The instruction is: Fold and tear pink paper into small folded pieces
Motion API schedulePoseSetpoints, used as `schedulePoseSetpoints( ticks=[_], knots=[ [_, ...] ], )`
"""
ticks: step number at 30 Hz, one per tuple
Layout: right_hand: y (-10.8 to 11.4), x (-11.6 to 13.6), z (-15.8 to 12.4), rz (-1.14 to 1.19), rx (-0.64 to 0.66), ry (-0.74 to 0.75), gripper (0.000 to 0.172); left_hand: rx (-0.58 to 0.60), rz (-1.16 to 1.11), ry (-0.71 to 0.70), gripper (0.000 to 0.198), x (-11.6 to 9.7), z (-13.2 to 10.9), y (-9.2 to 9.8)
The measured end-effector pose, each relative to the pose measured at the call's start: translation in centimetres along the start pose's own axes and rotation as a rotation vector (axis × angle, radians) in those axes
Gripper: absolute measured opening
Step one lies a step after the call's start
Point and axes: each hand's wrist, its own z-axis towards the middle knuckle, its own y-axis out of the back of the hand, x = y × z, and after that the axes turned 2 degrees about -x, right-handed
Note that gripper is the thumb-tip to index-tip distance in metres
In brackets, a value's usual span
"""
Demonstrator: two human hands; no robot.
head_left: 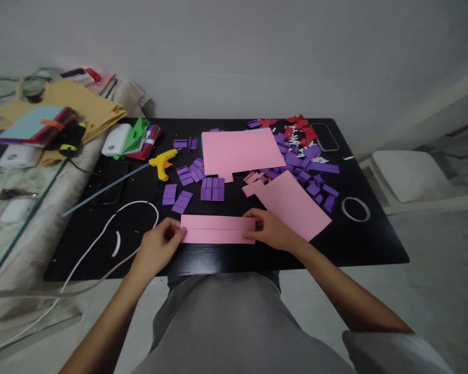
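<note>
A long pink paper strip [217, 229] with a crease or fold line along its length lies level near the table's front edge. My left hand [158, 246] pinches its left end between thumb and fingers. At the right end, my right hand [271, 228] grips it the same way. Just beyond the strip are folded purple paper pieces [212, 189]. A pink sheet [296, 204] lies at an angle behind my right hand, and a stack of larger sheets topped in pink [242, 150] is farther back.
A yellow glue gun [163, 163] with a long stick lies left of centre. White cable [101, 241] loops over the table's left front. Purple pieces [296, 161], red scraps [302, 127] and a tape ring [355, 209] are at right. A white stool [409, 176] stands beyond.
</note>
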Motion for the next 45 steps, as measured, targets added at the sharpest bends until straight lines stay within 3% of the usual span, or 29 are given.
schedulePoseSetpoints(
  ticks=[3, 4, 7, 10, 13, 18, 23, 27, 34, 40, 45],
  knots=[
    [-0.5, 0.4, -0.2, -0.166, -0.008, 0.067, 0.037, -0.234, 0.208, -0.251, 0.037, -0.7, -0.9, -1.6],
    [-0.6, 0.6, -0.2, -0.199, 0.001, 0.082, 0.038, -0.233, 0.224, -0.384, 0.032, -1.0, -1.2, -2.3],
    [-0.9, 1.1, -0.1, -0.262, 0.006, 0.129, 0.04, -0.035, 0.198, -0.687, 0.032, -1.9, -1.8, -4.8],
    [-1.3, 0.8, -0.1, -0.332, -0.054, 0.207, 0.046, 0.021, 0.178, -0.791, 0.034, -1.9, -1.7, -6.6],
    [-1.9, -0.2, -0.2, -0.415, -0.166, 0.344, 0.049, 0.0, 0.181, -0.824, 0.032, -1.4, -1.2, -7.2],
    [-3.0, -1.4, -0.3, -0.645, -0.35, 0.641, 0.017, -0.028, 0.23, -0.828, 0.032, -1.2, -0.1, -7.0],
    [-3.6, -1.5, -0.6, -0.786, -0.262, 0.795, 0.018, -0.058, 0.272, -0.846, 0.032, -1.6, 0.2, -7.1],
    [-3.4, -1.7, -0.6, -0.867, -0.202, 0.803, 0.021, -0.085, 0.292, -0.841, 0.028, -2.0, 0.2, -7.1],
    [-2.3, -1.0, -0.7, -0.989, -0.055, 0.795, 0.028, -0.034, 0.343, -0.87, 0.026, -2.1, 0.6, -6.7],
    [-2.1, -0.9, -0.7, -0.96, 0.019, 0.799, 0.035, 0.025, 0.415, -0.986, 0.028, -2.0, 0.6, -6.7],
    [-2.1, -0.9, -0.6, -1.077, 0.032, 0.849, 0.034, 0.036, 0.504, -1.038, 0.03, -2.1, 0.6, -6.7]
  ],
)
